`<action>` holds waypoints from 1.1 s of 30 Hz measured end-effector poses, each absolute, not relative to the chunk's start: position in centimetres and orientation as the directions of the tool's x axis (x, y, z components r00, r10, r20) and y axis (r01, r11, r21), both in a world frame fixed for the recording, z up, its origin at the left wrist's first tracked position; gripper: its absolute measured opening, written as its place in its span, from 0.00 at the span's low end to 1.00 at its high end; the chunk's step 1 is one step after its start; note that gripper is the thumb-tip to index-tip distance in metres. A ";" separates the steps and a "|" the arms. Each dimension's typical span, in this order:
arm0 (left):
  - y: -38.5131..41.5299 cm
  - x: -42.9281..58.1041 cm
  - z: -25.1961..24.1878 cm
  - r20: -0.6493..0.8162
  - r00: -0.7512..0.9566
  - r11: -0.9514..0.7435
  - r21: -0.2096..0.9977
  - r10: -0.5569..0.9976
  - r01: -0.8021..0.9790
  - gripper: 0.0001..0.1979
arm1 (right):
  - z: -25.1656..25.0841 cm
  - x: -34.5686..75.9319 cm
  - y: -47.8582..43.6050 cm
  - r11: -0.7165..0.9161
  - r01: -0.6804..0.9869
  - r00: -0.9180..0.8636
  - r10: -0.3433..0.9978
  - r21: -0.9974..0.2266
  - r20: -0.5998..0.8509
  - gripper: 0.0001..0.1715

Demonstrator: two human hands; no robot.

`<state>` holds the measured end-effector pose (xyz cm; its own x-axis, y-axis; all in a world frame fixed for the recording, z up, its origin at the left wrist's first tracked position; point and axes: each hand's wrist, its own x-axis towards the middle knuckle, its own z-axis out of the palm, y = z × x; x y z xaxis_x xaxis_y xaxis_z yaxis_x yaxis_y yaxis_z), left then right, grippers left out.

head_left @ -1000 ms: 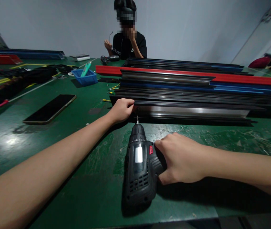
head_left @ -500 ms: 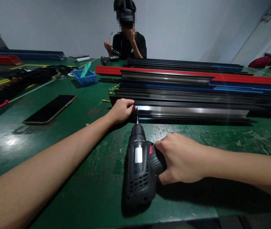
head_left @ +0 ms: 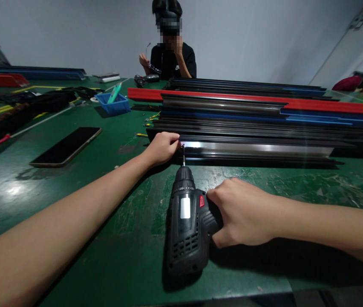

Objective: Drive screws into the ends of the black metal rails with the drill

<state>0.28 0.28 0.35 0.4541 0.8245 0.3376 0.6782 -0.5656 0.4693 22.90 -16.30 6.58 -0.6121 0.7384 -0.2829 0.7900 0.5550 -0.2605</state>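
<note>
My right hand (head_left: pixel 243 215) is wrapped round the handle of a black cordless drill (head_left: pixel 186 221) that lies low over the green table (head_left: pixel 130 238). The drill's bit (head_left: pixel 183 155) touches the front face of a long black metal rail (head_left: pixel 258 150). My left hand (head_left: pixel 162 147) is closed over the left end of that rail, fingers curled on its top edge. The rail is the nearest of a stack of long black, blue and red rails (head_left: pixel 264 115).
A dark phone (head_left: pixel 66 146) lies flat at the left. A blue tray (head_left: pixel 113 103) with a teal tool stands behind it, beside black and yellow cables (head_left: pixel 24 106). A person in black (head_left: pixel 172 55) sits across the table. More rails (head_left: pixel 31 73) lie far left.
The drill has moved forward a little, so its bit now meets the rail's face beside my left hand. Both hands keep their grips.
</note>
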 end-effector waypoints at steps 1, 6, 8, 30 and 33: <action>0.3 0.3 0.3 0.336 0.453 -0.564 0.470 0.826 0.679 0.14 | 6.6 22.9 -16.3 0.557 0.789 -0.613 0.737 -0.259 -0.285 0.27; 0.3 0.3 0.3 0.331 0.441 -0.551 0.477 0.834 0.685 0.14 | 6.7 22.8 -16.4 0.554 0.795 -0.606 0.742 -0.247 -0.287 0.27; 0.3 0.3 0.3 0.334 0.443 -0.554 0.477 0.832 0.683 0.14 | 6.7 22.8 -16.4 0.551 0.795 -0.606 0.743 -0.252 -0.286 0.26; -0.3 0.5 0.9 0.313 0.433 -0.535 0.484 0.845 0.693 0.15 | 6.6 22.9 -16.3 0.572 0.778 -0.626 0.736 -0.260 -0.256 0.25; -0.1 0.4 0.8 0.320 0.439 -0.543 0.473 0.839 0.694 0.15 | 6.5 22.9 -16.4 0.559 0.786 -0.617 0.741 -0.264 -0.267 0.25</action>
